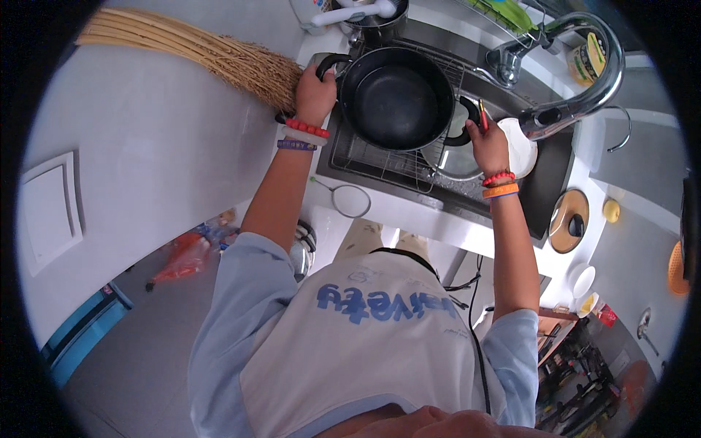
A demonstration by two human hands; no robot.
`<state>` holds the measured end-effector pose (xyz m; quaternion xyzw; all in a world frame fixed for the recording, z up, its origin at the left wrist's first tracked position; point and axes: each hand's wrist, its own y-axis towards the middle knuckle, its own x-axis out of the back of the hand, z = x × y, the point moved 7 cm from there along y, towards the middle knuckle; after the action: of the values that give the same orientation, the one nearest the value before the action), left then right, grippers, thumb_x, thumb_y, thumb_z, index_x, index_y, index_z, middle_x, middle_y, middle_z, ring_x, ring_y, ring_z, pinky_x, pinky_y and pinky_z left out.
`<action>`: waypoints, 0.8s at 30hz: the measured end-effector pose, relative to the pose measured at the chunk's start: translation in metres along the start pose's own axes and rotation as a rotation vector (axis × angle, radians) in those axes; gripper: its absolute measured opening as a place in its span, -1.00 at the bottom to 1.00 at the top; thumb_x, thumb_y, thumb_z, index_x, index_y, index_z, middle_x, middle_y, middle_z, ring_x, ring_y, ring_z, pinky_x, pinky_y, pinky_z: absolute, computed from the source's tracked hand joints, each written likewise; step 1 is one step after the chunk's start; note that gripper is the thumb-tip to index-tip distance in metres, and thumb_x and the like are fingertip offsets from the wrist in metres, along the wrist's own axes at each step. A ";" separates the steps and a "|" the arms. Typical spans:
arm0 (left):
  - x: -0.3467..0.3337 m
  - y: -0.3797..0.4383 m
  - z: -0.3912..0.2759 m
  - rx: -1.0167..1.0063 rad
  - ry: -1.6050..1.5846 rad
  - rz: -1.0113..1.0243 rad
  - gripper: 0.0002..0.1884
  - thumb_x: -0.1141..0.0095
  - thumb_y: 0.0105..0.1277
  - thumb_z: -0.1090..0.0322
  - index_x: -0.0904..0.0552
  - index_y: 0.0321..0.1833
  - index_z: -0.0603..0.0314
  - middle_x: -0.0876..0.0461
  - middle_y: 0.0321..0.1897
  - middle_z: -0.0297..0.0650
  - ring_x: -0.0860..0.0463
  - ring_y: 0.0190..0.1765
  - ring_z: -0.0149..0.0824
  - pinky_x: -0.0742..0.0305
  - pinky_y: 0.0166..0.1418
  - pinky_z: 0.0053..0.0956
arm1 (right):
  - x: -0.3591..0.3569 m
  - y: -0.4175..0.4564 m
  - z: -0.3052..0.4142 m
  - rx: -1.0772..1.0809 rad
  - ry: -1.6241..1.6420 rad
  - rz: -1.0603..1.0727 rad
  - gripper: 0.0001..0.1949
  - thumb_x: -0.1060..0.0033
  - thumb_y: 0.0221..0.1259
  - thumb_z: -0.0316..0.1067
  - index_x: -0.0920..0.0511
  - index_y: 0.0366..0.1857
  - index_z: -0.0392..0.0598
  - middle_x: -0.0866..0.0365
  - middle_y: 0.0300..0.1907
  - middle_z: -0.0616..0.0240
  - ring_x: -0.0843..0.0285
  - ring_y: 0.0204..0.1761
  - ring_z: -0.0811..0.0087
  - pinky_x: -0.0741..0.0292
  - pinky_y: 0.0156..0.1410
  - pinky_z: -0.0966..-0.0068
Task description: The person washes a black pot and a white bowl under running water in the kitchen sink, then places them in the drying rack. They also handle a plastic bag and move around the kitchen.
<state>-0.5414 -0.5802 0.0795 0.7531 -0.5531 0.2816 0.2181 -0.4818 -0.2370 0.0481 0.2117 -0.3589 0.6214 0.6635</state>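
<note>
A black two-handled pot (397, 98) with a dark, bare inside is over the wire rack (378, 164) at the sink (547, 164); whether it touches the rack is hard to tell. My left hand (316, 98) grips its left loop handle (334, 61). On the other side, my right hand (489, 147) holds the right loop handle (464, 128). A thin red stick-like object (483, 116) shows at the right fingers. Partly behind that hand lie a white plate (523, 150) and a round metal-rimmed item (457, 161) in the sink.
A chrome faucet (594, 104) arches over the sink's right side. A straw broom (208, 55) hangs beside my left hand. Behind stands a metal pot (378, 27) with a white-handled brush. A small strainer (350, 201) and a glass lid (568, 222) are along the counter.
</note>
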 end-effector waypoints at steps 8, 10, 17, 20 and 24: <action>0.033 -0.150 -0.015 -0.454 0.277 0.247 -0.80 -0.01 0.16 0.48 -0.51 -0.14 0.32 -0.53 -0.24 -0.01 -0.48 -0.14 0.01 -0.37 0.01 -0.24 | 0.035 -0.066 0.025 -0.048 -0.224 -0.055 -0.67 -0.07 0.13 -0.04 -0.53 -0.22 -0.07 -0.58 -0.46 0.00 -0.55 -0.37 -0.02 -0.46 -0.32 0.20; 0.039 -0.168 0.022 -0.440 0.477 0.327 -0.81 0.01 0.13 0.52 -0.53 -0.18 0.28 -0.54 -0.26 -0.08 -0.49 -0.15 -0.05 -0.38 -0.01 -0.24 | 0.048 -0.101 0.029 -0.049 -0.271 -0.010 -0.73 -0.09 0.12 -0.13 -0.53 -0.20 -0.05 -0.59 -0.43 0.03 -0.56 -0.37 0.02 -0.47 -0.31 0.24; 0.024 -0.169 0.067 -0.847 0.650 0.427 -0.85 0.04 0.03 0.44 -0.53 -0.31 0.18 -0.50 -0.30 -0.25 -0.47 -0.12 -0.23 -0.41 -0.05 -0.38 | 0.101 -0.207 0.022 -0.109 -0.257 -0.170 -0.76 -0.13 0.06 -0.42 -0.53 -0.15 -0.06 -0.61 -0.29 0.11 -0.58 -0.28 0.10 -0.50 -0.21 0.38; 0.020 -0.166 0.069 -0.866 0.615 0.536 -0.87 0.04 0.03 0.44 -0.53 -0.35 0.17 -0.50 -0.30 -0.26 -0.47 -0.12 -0.23 -0.42 -0.05 -0.38 | 0.121 -0.242 0.016 -0.301 -0.211 -0.241 -0.78 -0.12 0.10 -0.40 -0.54 -0.15 -0.06 -0.61 -0.31 0.09 -0.60 -0.29 0.13 -0.49 -0.23 0.42; 0.016 -0.161 0.077 -0.877 0.527 0.571 -0.89 0.02 0.02 0.44 -0.53 -0.38 0.18 -0.50 -0.31 -0.24 -0.48 -0.15 -0.21 -0.43 -0.10 -0.36 | 0.140 -0.286 0.006 -0.321 -0.237 -0.407 -0.80 -0.12 0.15 -0.34 -0.55 -0.16 -0.08 -0.60 -0.39 0.08 -0.57 -0.43 0.19 -0.45 -0.35 0.45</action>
<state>-0.3700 -0.5937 0.0302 0.3182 -0.7260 0.2517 0.5552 -0.2075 -0.1866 0.2027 0.2425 -0.4779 0.3815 0.7531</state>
